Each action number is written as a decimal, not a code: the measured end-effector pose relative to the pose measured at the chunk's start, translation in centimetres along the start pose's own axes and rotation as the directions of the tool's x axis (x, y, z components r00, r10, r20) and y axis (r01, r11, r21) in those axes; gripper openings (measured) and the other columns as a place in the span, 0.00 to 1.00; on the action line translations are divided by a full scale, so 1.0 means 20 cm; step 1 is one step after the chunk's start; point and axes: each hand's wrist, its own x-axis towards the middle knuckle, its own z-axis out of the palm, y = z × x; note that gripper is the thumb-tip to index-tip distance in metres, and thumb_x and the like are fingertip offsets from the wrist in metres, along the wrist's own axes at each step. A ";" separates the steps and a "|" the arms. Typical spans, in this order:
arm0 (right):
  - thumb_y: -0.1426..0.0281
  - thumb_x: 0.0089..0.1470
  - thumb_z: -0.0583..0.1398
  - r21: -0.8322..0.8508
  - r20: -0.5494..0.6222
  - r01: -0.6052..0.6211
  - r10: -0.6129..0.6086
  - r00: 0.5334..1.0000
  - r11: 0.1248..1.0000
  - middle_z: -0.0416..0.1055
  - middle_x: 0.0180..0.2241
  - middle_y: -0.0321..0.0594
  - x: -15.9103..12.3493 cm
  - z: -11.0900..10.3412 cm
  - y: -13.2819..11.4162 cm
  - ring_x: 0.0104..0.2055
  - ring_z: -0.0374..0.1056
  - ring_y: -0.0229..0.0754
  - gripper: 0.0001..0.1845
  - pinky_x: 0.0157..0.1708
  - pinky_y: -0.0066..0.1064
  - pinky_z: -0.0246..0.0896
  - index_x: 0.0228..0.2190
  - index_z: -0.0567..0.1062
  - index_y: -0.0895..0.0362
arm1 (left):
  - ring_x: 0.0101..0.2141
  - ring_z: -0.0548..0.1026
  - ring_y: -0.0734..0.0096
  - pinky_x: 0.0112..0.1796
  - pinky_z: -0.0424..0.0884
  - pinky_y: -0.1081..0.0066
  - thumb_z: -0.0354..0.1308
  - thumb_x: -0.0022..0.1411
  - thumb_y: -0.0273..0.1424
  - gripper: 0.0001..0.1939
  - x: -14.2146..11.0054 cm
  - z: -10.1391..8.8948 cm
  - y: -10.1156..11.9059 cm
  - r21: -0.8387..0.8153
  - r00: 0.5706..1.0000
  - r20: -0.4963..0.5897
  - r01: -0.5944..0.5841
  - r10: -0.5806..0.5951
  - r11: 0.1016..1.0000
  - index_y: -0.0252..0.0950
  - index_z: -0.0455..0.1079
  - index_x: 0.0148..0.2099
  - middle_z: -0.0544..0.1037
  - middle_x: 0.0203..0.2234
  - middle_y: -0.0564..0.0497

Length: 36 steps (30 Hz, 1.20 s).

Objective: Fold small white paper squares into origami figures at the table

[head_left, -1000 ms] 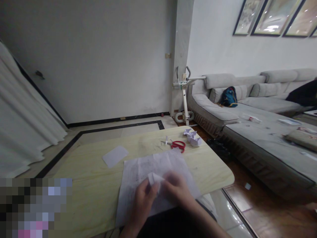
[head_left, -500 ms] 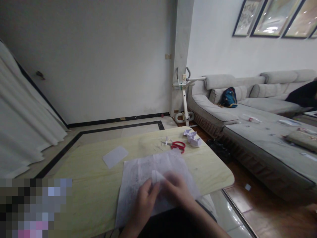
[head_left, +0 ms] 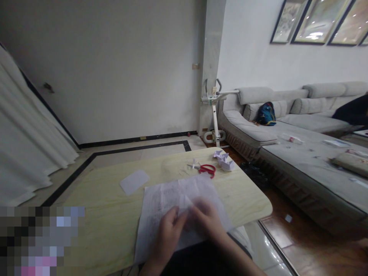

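Note:
Between both hands is a small folded piece of white paper [head_left: 184, 201], its pointed top showing above the fingers. My left hand [head_left: 171, 225] pinches its left side with thumb and fingers. My right hand [head_left: 204, 215], slightly blurred, is closed on its right side. Beneath the hands a large printed sheet [head_left: 156, 203] lies over the near part of the table. Red-handled scissors [head_left: 207, 169] rest beyond the sheet's far edge, with thin paper scraps by the blades. Several folded paper shapes [head_left: 225, 161] sit at the far right corner.
The pale wooden table [head_left: 100, 214] carries a loose white paper piece [head_left: 134, 181] at left. To the right stands a long grey sofa [head_left: 304, 153] with a blue backpack [head_left: 266, 114]. White exercise equipment [head_left: 214, 115] is behind the table, and a white curtain [head_left: 31, 149] hangs at left.
The folded paper's tip has shifted slightly to the right and tilted between my fingers. My hands stay in nearly the same place, still holding it.

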 end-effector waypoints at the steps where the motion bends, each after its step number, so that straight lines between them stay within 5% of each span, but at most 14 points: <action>1: 0.54 0.51 0.64 -0.005 0.000 0.001 -0.001 1.000 1.000 0.65 0.20 0.33 0.00 0.00 0.00 0.23 0.61 0.37 0.19 0.22 0.27 0.57 0.24 0.72 0.57 | 0.24 0.70 0.68 0.25 0.65 0.73 0.53 0.62 0.44 0.16 0.00 0.00 0.01 -0.013 1.000 -0.001 -0.002 0.002 1.000 0.38 0.64 0.28 0.67 0.20 0.56; 10: 0.58 0.52 0.64 -0.052 -0.071 0.027 -0.031 0.997 0.998 0.64 0.21 0.32 0.00 0.00 0.00 0.24 0.60 0.37 0.16 0.24 0.27 0.58 0.24 0.72 0.57 | 0.22 0.68 0.70 0.23 0.63 0.74 0.59 0.58 0.42 0.14 0.00 0.00 -0.01 -0.032 1.000 -0.011 -0.023 0.023 0.999 0.37 0.66 0.27 0.67 0.18 0.57; 36: 0.60 0.53 0.62 -0.212 -0.097 0.105 -0.128 0.987 0.972 0.62 0.20 0.32 -0.05 0.03 -0.04 0.24 0.58 0.37 0.15 0.25 0.29 0.56 0.23 0.70 0.56 | 0.22 0.72 0.68 0.25 0.68 0.73 0.54 0.62 0.40 0.16 -0.02 -0.01 0.01 -0.068 0.998 -0.005 -0.062 0.062 0.996 0.38 0.66 0.25 0.72 0.17 0.54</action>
